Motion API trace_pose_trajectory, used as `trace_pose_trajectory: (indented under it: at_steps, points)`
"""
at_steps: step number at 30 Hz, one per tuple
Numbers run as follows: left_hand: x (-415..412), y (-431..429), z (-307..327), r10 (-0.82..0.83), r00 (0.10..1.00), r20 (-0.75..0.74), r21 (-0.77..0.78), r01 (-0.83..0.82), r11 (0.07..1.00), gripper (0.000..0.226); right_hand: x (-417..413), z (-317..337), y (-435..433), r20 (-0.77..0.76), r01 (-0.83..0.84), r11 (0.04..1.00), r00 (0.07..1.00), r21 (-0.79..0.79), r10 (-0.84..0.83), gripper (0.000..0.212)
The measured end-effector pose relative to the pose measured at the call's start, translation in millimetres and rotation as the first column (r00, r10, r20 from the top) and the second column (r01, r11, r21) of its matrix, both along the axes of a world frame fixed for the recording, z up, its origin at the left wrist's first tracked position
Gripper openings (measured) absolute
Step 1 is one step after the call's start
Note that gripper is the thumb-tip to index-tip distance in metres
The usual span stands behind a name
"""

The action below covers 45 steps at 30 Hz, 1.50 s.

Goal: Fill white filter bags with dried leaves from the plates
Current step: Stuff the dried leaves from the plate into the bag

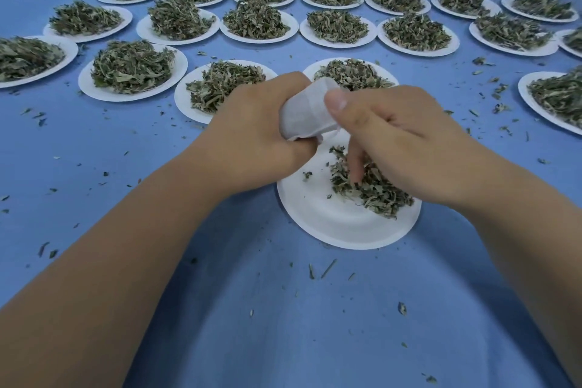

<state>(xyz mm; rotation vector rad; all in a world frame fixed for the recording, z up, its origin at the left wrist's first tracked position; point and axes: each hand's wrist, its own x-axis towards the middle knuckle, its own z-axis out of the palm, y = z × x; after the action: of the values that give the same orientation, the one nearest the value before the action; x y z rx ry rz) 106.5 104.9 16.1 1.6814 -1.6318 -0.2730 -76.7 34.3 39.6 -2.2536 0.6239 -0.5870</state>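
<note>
While the left hand (258,132) wraps curled fingers tightly round the lower part of a white filter bag (307,113), the right hand (406,138) lays its thumb (335,101) on the bag's upper right edge. The forefinger is hidden behind the bag, and one lower finger reaches down to touch the dried leaves (374,195). Both hands hold the single bag just above the far edge of the near paper plate (327,220), whose small pile of leaves covers only its right half. Beyond and to both sides lie nineteen heaped plates (91,88): five in the closest row, seven in the middle row and seven in the far row, two of them cut by the frame edges. Leaf crumbs (327,268) dot the blue cloth (94,151).
</note>
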Motion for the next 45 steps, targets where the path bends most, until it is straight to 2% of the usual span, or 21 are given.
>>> trace_pose_trajectory:
  at_steps: [2,3,4,5,7,8,10,13,16,18,20,23,29,31,36,40,42,45]
  points:
    - [7,0,2,0.028,0.999,0.036,-0.002,-0.028,1.0,0.021,-10,1,-7,0.121,0.065,0.994,0.991,-0.084,-0.055,0.04]
    - [10,1,4,0.049,0.997,0.057,-0.012,-0.048,0.999,0.022,-17,2,-12,0.125,0.086,0.983,0.99,-0.16,-0.066,0.03]
    - [13,1,6,0.067,0.995,0.076,-0.025,-0.065,0.998,0.022,-23,3,-15,0.055,0.062,0.965,0.997,-0.256,-0.049,0.024]
    - [15,2,7,0.078,0.993,0.089,-0.035,-0.075,0.997,0.023,-27,2,-16,-0.076,-0.012,0.938,0.997,-0.347,-0.015,0.027]
    - [14,2,9,0.07,0.991,0.111,-0.03,-0.067,0.997,0.023,-32,-10,-15,-0.333,-0.213,0.87,0.941,-0.444,0.061,0.049]
    - [11,2,8,0.055,0.991,0.123,-0.015,-0.054,0.998,0.023,-33,-18,-13,-0.405,-0.279,0.848,0.91,-0.451,0.084,0.056]
    - [3,1,4,0.009,0.987,0.158,0.021,-0.013,1.0,0.021,-31,-32,-10,-0.452,-0.322,0.834,0.886,-0.449,0.099,0.058]
    - [-4,-1,-5,-0.034,0.98,0.194,0.062,0.022,0.998,0.024,-27,-44,-8,-0.357,-0.276,0.881,0.924,-0.384,0.134,0.037]
    - [-1,-3,-8,0.002,0.987,0.162,0.052,-0.011,0.999,0.027,-26,-45,-6,-0.229,-0.214,0.909,0.964,-0.358,0.137,0.025]
    - [0,-4,-9,0.005,0.988,0.152,0.056,-0.013,0.998,0.028,-28,-43,-5,-0.216,-0.215,0.88,0.967,-0.424,0.132,0.026]
    - [0,-4,-9,-0.005,0.989,0.148,0.065,-0.005,0.998,0.029,-33,-39,-4,-0.275,-0.242,0.831,0.955,-0.5,0.112,0.039]
    - [0,-4,-10,-0.007,0.987,0.161,0.08,-0.006,0.997,0.03,-40,-44,0,-0.336,-0.316,0.815,0.928,-0.485,0.16,0.051]
    - [0,-4,-10,0.0,0.987,0.159,0.097,-0.015,0.995,0.03,-33,-53,5,-0.21,-0.283,0.827,0.956,-0.486,0.203,0.023]
    - [-1,-4,-9,0.0,0.988,0.154,0.101,-0.016,0.995,0.029,-33,-55,6,-0.183,-0.27,0.838,0.961,-0.474,0.206,0.025]
    - [-1,-4,-10,0.014,0.988,0.154,0.11,-0.032,0.993,0.03,-29,-51,11,-0.109,-0.168,0.907,0.985,-0.386,0.136,0.045]
    - [-2,-4,-9,0.038,0.988,0.151,0.084,-0.051,0.995,0.027,-24,-34,9,0.051,0.048,0.998,0.998,-0.045,-0.045,0.051]
    - [-3,-3,-9,0.061,0.989,0.135,0.06,-0.069,0.996,0.026,-14,-22,3,0.176,0.192,0.968,0.96,0.162,-0.219,0.055]
    - [-6,-2,-8,0.074,0.99,0.12,0.041,-0.079,0.996,0.027,7,-3,-11,0.297,0.306,0.822,0.825,0.48,-0.481,0.058]
